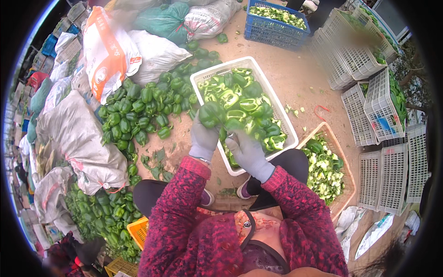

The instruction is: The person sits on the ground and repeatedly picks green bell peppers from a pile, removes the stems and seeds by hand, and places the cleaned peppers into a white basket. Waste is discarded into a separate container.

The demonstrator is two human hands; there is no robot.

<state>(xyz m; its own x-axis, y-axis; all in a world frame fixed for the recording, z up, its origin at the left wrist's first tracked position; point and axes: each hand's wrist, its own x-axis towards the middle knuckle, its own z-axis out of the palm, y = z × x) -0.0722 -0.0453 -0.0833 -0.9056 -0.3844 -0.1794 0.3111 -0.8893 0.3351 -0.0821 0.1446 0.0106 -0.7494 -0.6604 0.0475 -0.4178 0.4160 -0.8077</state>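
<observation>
Above the white crate (272, 108) in front of me, my left hand (203, 138), in a grey glove, holds a whole green bell pepper (211, 114). My right hand (250, 156), gloved alike, is close beside it with the fingers bent in. Whatever its fingers hold is blurred and I cannot make it out; a green pepper piece (234, 124) shows just beyond the fingertips. Halved and opened bell peppers (249, 105) fill the crate under both hands.
A loose pile of whole peppers (143, 104) lies left of the crate, with large sacks (83, 138) behind. At right, an orange crate (351, 182) holds pale cut cores. A blue crate (258, 34) stands at the back, and stacked white crates (383, 177) line the right.
</observation>
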